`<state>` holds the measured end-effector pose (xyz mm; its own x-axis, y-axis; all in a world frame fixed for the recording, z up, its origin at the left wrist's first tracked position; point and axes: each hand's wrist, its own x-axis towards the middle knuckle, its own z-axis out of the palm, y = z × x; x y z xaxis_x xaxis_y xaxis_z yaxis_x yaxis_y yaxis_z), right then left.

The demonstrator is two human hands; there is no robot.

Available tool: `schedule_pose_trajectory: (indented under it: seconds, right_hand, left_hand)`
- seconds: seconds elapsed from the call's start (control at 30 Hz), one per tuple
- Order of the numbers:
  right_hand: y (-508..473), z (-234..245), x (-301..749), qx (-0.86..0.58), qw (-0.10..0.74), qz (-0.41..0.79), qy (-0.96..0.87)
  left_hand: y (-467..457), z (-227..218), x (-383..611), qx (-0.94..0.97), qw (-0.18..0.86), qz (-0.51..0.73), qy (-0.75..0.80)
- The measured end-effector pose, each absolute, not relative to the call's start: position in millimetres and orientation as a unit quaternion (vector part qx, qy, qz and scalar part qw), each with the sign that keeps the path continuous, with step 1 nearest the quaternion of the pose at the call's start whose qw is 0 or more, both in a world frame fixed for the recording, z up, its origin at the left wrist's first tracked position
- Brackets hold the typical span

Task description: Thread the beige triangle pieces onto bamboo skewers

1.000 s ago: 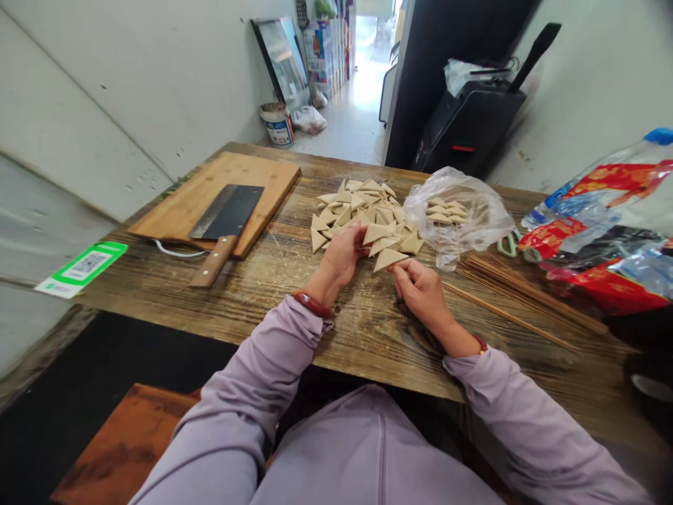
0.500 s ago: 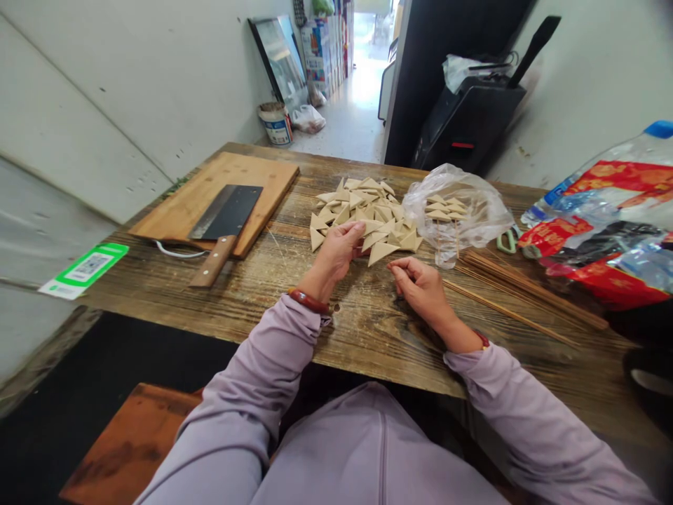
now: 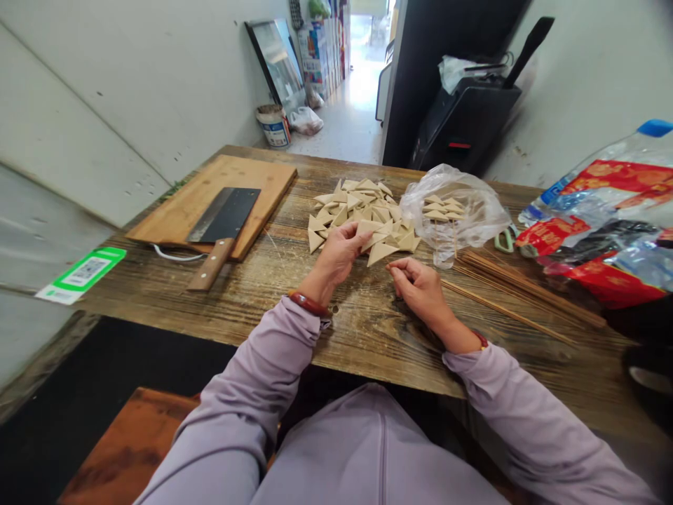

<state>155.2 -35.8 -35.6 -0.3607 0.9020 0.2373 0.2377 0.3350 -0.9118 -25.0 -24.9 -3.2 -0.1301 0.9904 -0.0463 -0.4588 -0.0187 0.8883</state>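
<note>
- Left hand (image 3: 339, 254): its fingers (image 3: 357, 235) are extended and lie on the near edge of the triangles; I cannot tell whether they grip one.
- Right hand (image 3: 418, 286): its fingers (image 3: 399, 270) are loosely curled and released, with nothing visible in them, just beside the nearest triangle.
- Triangles (image 3: 362, 214): a beige pile of flat pieces lies on the table (image 3: 368, 337), between the hands and the bag.
- Bag (image 3: 476, 210): clear plastic, lying just beyond the pile, with skewered triangles (image 3: 439, 216) inside.
- Skewers (image 3: 526, 291): a bundle of thin wooden sticks lies on the table, right of the right hand.
- Cleaver (image 3: 223, 215): it rests on a wooden cutting board (image 3: 257, 186), left of the pile.
- Scissors (image 3: 505, 242): green handles show between the bag and a bottle (image 3: 594, 210).
</note>
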Motion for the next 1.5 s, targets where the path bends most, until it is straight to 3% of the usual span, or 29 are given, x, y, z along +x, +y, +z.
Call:
schedule_pose_trajectory:
  seconds: [1.5]
  right_hand:
    - [-43.5, -39.3, 151.8, -0.392, 0.397, 0.342, -0.755]
  left_hand:
    - [-22.9, -7.3, -17.8, 0.293, 0.498, 0.688, 0.440]
